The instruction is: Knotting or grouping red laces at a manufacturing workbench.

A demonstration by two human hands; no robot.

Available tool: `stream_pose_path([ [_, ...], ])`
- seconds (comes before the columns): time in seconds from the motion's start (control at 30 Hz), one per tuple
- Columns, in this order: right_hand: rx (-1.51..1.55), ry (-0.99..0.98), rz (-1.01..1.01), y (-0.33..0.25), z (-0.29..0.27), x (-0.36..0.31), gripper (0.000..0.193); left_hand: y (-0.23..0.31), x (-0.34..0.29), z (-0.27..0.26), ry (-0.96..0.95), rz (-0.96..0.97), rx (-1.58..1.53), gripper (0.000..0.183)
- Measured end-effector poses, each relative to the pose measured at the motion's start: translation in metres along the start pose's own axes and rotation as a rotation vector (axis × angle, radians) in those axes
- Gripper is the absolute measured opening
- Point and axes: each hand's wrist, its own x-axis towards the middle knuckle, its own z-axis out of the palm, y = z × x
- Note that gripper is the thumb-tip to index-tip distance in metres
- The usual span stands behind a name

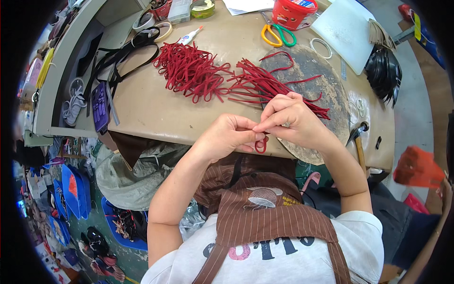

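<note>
My left hand [230, 136] and my right hand [289, 118] meet at the table's near edge, fingertips pinched together. A small dark red strap loop [260, 144] hangs between them; the rest of it is hidden by my fingers. Beyond my hands lies a bundle of straight dark red straps [265, 81], partly on a round worn board [326, 75]. To its left is a heap of looped dark red straps [189, 71].
Scissors with yellow and green handles [279, 36] lie beside a red tub [294, 14]. A hammer [359, 146] rests at the right edge. Black straps [124, 59] and a purple phone-like item [100, 108] are at left. Another person's hand [447, 189] shows at far right near something red.
</note>
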Motion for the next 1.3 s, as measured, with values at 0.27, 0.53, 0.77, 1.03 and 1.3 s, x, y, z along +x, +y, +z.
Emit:
stream_pose_path([
  [0.27, -0.103, 0.013, -0.260, 0.027, -0.016, -0.008, 0.018, -0.004, 0.007, 0.010, -0.095, 0.004, 0.011, 0.016],
  [0.53, 0.158, 0.264, -0.095, 0.034, 0.016, -0.034, 0.014, -0.044, 0.008, 0.011, -0.064, 0.256, -0.441, 0.023],
  [0.77, 0.436, 0.453, -0.017, 0.008, 0.028, -0.059, 0.012, -0.061, 0.030, 0.036, 0.409, 0.668, 0.156, 0.029],
  [1.03, 0.850, 0.246, 0.159, 0.001, 0.034, -0.065, 0.013, -0.045, 0.015, 0.043, 0.325, 0.626, 0.291, 0.019],
  [1.3, 0.705, 0.272, 0.125, -0.005, 0.039, -0.056, 0.012, -0.036, 0.004, 0.038, 0.300, 0.531, 0.520, 0.023],
])
